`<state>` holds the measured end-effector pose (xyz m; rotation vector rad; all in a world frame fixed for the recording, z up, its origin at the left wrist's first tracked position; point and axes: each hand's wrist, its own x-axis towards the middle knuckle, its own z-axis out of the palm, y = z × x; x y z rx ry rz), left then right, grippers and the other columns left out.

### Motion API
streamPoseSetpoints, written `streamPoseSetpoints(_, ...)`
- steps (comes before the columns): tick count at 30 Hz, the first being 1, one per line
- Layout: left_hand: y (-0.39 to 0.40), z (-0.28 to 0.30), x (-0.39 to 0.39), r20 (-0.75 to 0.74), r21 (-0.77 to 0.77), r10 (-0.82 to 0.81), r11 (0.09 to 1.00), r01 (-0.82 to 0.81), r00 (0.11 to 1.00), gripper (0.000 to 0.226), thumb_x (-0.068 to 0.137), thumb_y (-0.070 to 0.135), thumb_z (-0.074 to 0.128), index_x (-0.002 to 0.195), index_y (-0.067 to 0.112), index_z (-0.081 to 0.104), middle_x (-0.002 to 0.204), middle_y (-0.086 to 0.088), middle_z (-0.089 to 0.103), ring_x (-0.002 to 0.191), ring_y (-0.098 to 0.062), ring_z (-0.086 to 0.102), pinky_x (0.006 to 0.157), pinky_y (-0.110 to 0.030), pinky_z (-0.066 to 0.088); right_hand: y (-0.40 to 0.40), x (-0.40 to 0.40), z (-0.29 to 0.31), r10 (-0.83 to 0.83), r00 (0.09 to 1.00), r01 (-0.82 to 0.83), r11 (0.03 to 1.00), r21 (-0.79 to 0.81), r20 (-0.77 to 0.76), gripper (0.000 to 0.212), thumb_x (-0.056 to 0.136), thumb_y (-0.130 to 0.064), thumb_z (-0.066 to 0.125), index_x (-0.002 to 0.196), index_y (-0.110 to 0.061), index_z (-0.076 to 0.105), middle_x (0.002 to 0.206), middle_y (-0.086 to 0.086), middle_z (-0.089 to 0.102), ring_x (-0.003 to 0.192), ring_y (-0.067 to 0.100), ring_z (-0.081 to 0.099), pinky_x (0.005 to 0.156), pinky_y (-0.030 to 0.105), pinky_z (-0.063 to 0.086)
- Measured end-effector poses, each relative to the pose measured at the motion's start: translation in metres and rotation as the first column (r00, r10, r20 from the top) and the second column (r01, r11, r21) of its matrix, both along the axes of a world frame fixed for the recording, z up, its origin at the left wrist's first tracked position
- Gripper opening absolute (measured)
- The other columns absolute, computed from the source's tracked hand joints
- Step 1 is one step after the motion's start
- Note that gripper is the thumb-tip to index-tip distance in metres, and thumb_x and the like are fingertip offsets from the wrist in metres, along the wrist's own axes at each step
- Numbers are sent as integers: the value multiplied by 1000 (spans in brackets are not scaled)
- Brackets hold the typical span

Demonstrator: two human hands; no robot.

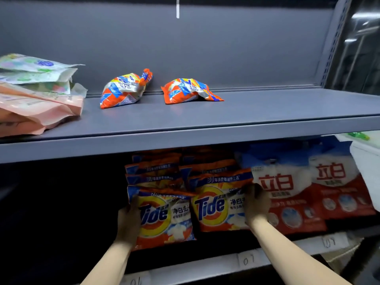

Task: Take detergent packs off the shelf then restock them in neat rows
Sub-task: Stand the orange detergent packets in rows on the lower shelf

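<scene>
On the lower shelf stand two rows of orange Tide detergent packs, several deep. My left hand (129, 221) grips the left edge of the front left Tide pack (164, 219). My right hand (256, 204) grips the right edge of the front right Tide pack (218, 206). Both front packs stand upright and face me. Two small orange and blue detergent packs, one (123, 89) and the other (189, 90), lie loose on the upper shelf (226, 128).
Red and white detergent bags (292, 194) stand right of the Tide rows, touching my right hand. Pink and green refill pouches (37, 93) are stacked at the upper shelf's left end. A white box (366, 165) juts in at the right. Price labels line the lower shelf edge (246, 259).
</scene>
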<state>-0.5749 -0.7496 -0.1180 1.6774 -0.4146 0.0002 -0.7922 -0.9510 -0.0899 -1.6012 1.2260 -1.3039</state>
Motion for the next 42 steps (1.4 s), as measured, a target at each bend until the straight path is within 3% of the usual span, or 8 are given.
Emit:
streamPoseSetpoints(7, -19, -30, 28, 109, 264, 305, 909, -324, 946, 61, 96, 56, 32, 110, 2, 58, 97, -27, 65, 84, -42, 65, 65, -39, 51, -9, 35, -30, 76, 991, -88, 991, -102, -112, 13, 98, -15, 42, 106, -7, 47, 100, 13, 60, 87, 30, 59, 72, 39, 47)
streamPoseSetpoints(12, -19, -10, 16, 283, 379, 331, 823, -422, 900, 42, 92, 32, 55, 113, -3, 42, 106, -33, 54, 92, -49, 57, 68, -51, 47, -9, 35, -28, 159, 936, -231, 951, -205, -313, 76, 75, -3, 71, 138, -7, 29, 131, 11, 42, 123, 30, 43, 100, 44, 44)
streamPoseSetpoints(18, -39, 15, 3, 694, 578, -258, 757, -305, 673, 50, 72, 49, 50, 107, 17, 64, 112, -5, 64, 110, -31, 55, 100, -55, 29, -5, 36, -12, -72, 783, -325, 799, -506, -617, 56, 82, -26, 46, 134, -6, 47, 141, 14, 46, 137, 34, 32, 112, 54, 29)
streamPoseSetpoints(24, -55, 46, 0, 401, 783, -414, 618, -71, 817, 27, 91, 40, 52, 115, 35, 62, 106, 14, 67, 111, -11, 56, 112, -42, 15, -8, 48, 11, -9, 621, -511, 754, -413, -784, 49, 86, -49, 42, 129, -31, 55, 139, -5, 51, 141, 25, 28, 114, 59, -1)
streamPoseSetpoints(31, -58, 58, -5, 33, 532, -232, 828, 179, 972, 30, 92, 42, 53, 107, 19, 66, 79, 1, 64, 79, -11, 61, 77, -24, 44, 1, 44, 17, 35, 723, -434, 800, -415, -690, 29, 95, -30, 44, 121, -28, 56, 127, -8, 54, 130, 20, 40, 114, 60, -6)
streamPoseSetpoints(34, -50, 41, -13, 372, 671, -112, 719, -183, 922, 60, 84, 66, 41, 118, 21, 59, 123, -5, 58, 126, -28, 43, 111, -47, 4, 9, 37, 9, -128, 693, -399, 752, -525, -709, 31, 85, -31, 63, 115, -22, 59, 115, 0, 62, 116, 27, 55, 111, 60, 11)
streamPoseSetpoints(38, -27, 28, -44, 545, 629, -153, 725, -281, 824, 85, 85, 73, 13, 118, 4, 50, 125, -22, 53, 118, -41, 47, 102, -60, 30, 19, 18, -8, -113, 656, -526, 641, -559, -746, 37, 73, -42, 56, 103, -22, 65, 105, 2, 66, 97, 29, 62, 95, 46, 38)
streamPoseSetpoints(42, -11, -17, -59, 549, 782, -463, 579, -232, 696, 78, 82, 73, 25, 144, 26, 32, 153, -12, 27, 138, -40, 21, 111, -57, 4, 26, -3, -43, 4, 531, -586, 725, -363, -847, 67, 65, -54, 72, 123, -27, 51, 121, 5, 63, 102, 33, 62, 77, 48, 53)
